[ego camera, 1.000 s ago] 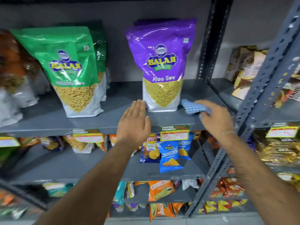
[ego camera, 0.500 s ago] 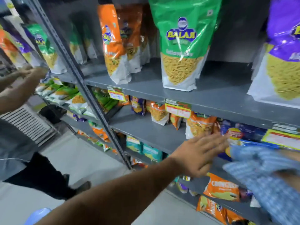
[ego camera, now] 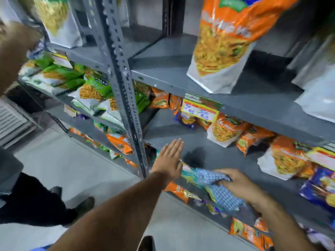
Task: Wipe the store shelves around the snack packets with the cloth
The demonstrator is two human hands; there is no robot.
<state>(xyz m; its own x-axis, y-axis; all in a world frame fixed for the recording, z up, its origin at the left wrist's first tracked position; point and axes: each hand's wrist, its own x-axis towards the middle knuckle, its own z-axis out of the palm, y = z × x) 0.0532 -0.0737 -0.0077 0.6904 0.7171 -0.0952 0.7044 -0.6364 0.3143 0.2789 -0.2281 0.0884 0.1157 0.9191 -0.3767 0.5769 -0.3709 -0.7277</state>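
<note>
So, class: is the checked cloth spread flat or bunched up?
Bunched up. The right hand grips the blue checked cloth in a crumpled wad, with folds hanging below the fingers at the shelf edge.

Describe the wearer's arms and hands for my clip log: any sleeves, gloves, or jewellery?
Both forearms are bare as far as the frame shows, with no sleeves in view. The left hand and right hand wear no gloves, and no rings show on the fingers. No watch or band can be made out at either wrist, though the right wrist is blurred.
</note>
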